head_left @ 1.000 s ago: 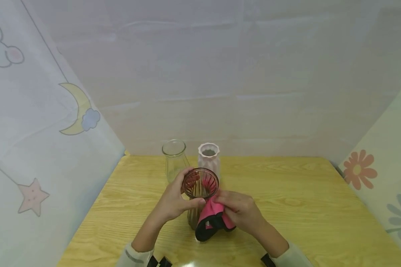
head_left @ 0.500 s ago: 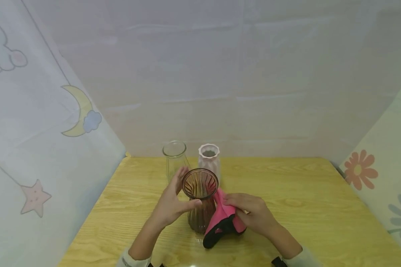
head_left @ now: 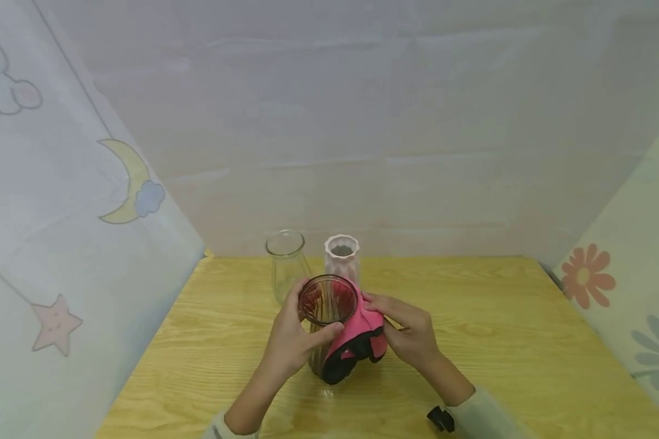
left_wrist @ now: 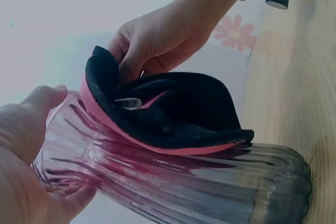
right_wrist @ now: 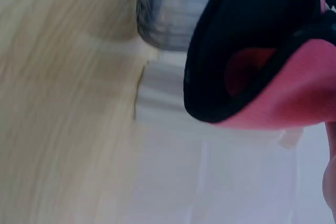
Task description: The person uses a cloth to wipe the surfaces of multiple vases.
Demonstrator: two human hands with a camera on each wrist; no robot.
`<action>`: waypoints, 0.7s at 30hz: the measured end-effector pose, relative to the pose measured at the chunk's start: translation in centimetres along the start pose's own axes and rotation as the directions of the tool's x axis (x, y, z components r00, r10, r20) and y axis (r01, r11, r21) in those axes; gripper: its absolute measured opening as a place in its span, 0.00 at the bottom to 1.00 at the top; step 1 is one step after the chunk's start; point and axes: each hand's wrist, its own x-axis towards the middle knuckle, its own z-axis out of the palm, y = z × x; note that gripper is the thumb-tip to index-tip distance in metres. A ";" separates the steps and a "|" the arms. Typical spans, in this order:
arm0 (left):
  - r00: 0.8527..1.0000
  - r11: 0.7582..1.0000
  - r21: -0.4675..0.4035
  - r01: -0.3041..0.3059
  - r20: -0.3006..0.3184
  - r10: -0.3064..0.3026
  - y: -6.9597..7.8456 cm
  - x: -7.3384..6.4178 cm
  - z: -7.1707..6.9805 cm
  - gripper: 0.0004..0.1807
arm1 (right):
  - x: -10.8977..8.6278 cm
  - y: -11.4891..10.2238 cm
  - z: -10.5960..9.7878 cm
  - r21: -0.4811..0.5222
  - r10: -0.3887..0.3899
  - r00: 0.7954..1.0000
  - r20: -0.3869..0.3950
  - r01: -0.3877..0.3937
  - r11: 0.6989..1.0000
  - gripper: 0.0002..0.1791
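A ribbed, purple-brown glass vase (head_left: 327,308) stands upright on the wooden table. My left hand (head_left: 292,332) holds it just below the rim, thumb in front and fingers behind. In the left wrist view the same hand (left_wrist: 31,156) curves round the vase's narrow neck. My right hand (head_left: 409,326) pinches a pink cloth with black edging (head_left: 365,323) against the vase's right side. From the left wrist view, the cloth (left_wrist: 168,114) drapes along the ribbed glass, its black side folded open and a small pale tag showing. Most of the right hand's fingertips are hidden by the cloth.
Behind the vase stand a clear glass vase (head_left: 287,268) at the left and a white vase with a scalloped rim (head_left: 342,253) at the right, close by. The wooden table (head_left: 472,341) ends at a pale backdrop (head_left: 390,152).
My right hand first drew the cloth down and right, then brought it back up against the vase. The left hand's fingers loosened from the vase, then closed round it again.
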 end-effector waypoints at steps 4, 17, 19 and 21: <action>0.999 0.999 -0.010 -0.038 0.031 0.038 -0.3 0.2 -0.2 0.53 | -0.6 0.1 0.7 0.060 0.014 1.000 -0.014 -0.013 0.998 0.06; 0.955 0.983 -0.067 -0.173 0.233 0.184 -1.7 2.1 -2.1 0.52 | -1.7 -1.1 0.5 -0.158 0.062 0.975 0.211 -0.028 0.987 0.15; 0.945 0.979 -0.083 -0.189 0.257 0.204 -1.8 2.4 -2.4 0.52 | -2.0 -1.1 0.4 -0.168 0.078 0.968 0.238 -0.038 0.985 0.12; 0.936 0.975 -0.093 -0.203 0.274 0.221 -1.9 2.6 -2.5 0.52 | -2.2 -1.1 0.3 -0.169 0.099 0.961 0.259 -0.056 0.984 0.14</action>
